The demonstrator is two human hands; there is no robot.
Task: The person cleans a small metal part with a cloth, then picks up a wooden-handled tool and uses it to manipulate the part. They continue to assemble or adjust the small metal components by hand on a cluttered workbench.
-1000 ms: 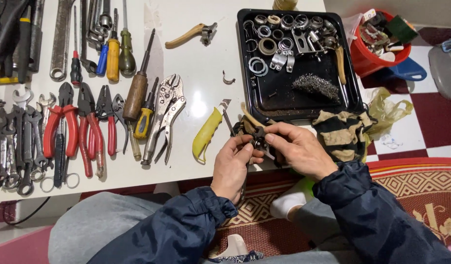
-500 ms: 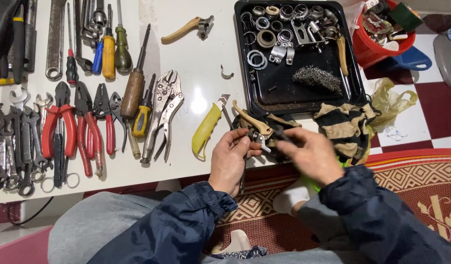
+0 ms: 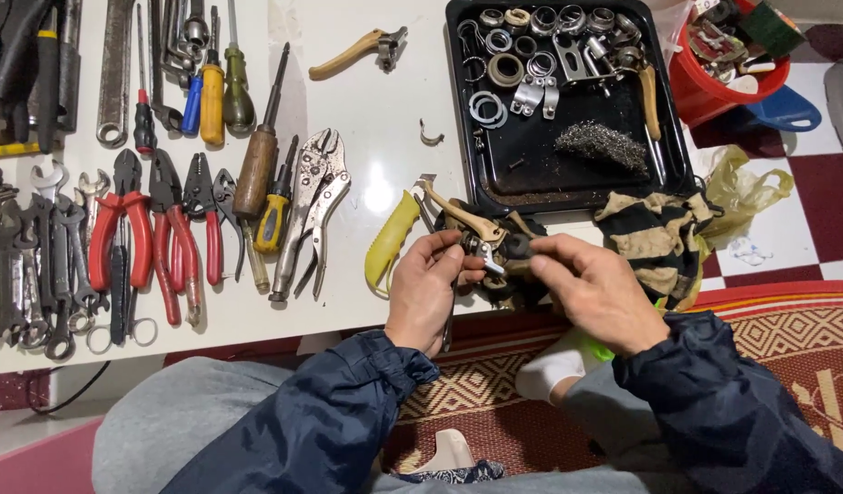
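My left hand and my right hand meet at the front edge of a white table. Together they hold a small hand tool with a tan handle and dark metal parts. The left fingers pinch its middle, and the right fingers grip a dark piece at its right end. A yellow-handled tool lies on the table just left of my left hand. Below the hands a dark rag is partly hidden.
A black tray of metal rings, clamps and steel wool sits behind the hands. Pliers, wrenches, screwdrivers and locking pliers lie at the left. A striped cloth and a red tub are at the right.
My hands have shifted slightly with the small tool and the right fingers have moved along it. The view has tilted a little.
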